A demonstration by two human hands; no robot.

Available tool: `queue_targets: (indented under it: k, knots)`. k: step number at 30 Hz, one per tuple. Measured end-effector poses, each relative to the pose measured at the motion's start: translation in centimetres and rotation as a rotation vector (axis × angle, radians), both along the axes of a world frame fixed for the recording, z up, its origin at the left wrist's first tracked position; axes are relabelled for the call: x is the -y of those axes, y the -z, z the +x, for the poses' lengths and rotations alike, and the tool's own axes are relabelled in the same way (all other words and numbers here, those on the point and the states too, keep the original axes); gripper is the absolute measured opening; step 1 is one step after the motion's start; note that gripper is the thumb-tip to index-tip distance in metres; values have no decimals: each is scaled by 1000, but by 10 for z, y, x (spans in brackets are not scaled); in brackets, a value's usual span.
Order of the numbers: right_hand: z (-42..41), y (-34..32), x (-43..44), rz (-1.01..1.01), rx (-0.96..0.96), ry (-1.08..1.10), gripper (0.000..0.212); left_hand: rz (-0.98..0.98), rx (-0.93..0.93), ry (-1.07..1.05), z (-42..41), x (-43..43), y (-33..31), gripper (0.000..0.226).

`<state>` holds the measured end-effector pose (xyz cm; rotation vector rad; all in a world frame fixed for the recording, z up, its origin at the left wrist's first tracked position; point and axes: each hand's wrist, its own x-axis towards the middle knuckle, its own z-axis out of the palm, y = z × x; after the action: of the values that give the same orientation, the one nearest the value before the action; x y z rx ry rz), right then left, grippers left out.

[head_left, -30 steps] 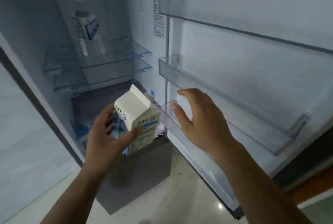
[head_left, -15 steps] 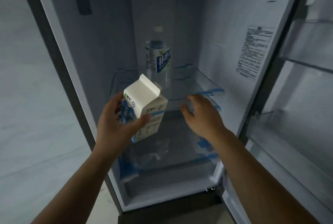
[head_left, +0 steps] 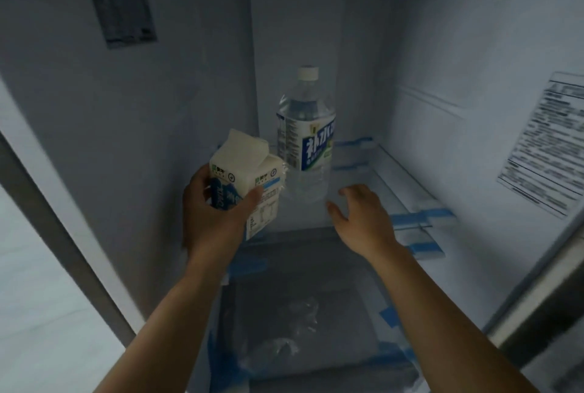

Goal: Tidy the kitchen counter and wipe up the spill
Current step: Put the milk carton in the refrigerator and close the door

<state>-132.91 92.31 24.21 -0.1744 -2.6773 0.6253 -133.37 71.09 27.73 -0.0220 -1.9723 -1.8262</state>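
My left hand grips a white and blue milk carton from behind and below, holding it upright inside the open fridge, just left of a clear water bottle. The bottle has a white cap and a blue label and stands on the glass shelf. My right hand hovers with fingers spread, empty, at the shelf's front edge, below and right of the bottle.
The fridge's left wall carries a dark vent panel; the right wall bears a printed sticker. Blue tape strips mark the shelf rails. Below lies a dark drawer with crinkled plastic.
The view has swung from the fridge door to the inside. Both hands have moved forward and up into the compartment, bringing the carton next to the water bottle.
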Motion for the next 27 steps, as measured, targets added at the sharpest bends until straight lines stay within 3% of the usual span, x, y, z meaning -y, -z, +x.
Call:
queue_targets:
  k: [6, 21, 27]
  knots:
    - [-5, 12, -5, 74, -39, 24, 42, 47, 9, -46, -30, -8, 13, 58]
    - [-10, 14, -6, 137, -76, 43, 64, -97, -44, -36, -63, -6, 24, 73]
    - [3, 7, -7, 74, -13, 16, 40, -174, -70, -90, -50, -7, 18, 103]
